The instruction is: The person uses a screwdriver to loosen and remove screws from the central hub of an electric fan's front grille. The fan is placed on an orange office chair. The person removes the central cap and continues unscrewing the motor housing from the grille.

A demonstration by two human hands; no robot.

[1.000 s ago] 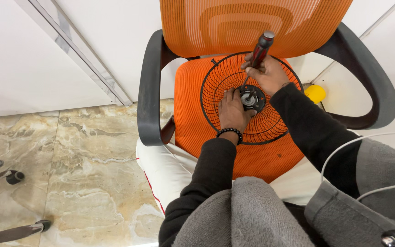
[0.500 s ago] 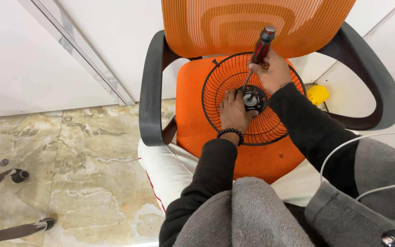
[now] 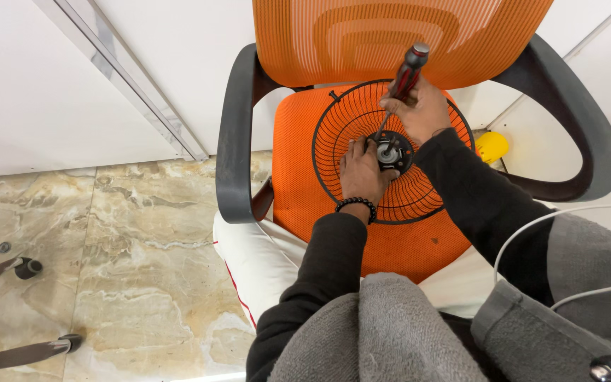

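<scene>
A round black wire fan guard (image 3: 334, 127) lies flat on the orange mesh seat (image 3: 295, 184) of an office chair. A grey metal hub (image 3: 390, 151) sits at the guard's centre. My left hand (image 3: 359, 174) rests on the guard and presses against the hub's left side. My right hand (image 3: 422, 110) grips a screwdriver (image 3: 407, 71) with a red and black handle, tilted, its tip down at the hub. A dark bead bracelet circles my left wrist.
The chair has black armrests (image 3: 231, 141) and an orange mesh back (image 3: 397, 35). A yellow object (image 3: 491, 146) lies right of the seat. White cables (image 3: 532, 233) cross my grey clothing. Marble floor (image 3: 107, 247) and chair-base legs (image 3: 8, 354) lie to the left, white panels behind.
My right hand has shifted slightly around the screwdriver handle, which stays on the hub. My left hand holds its place. The view has drifted a little.
</scene>
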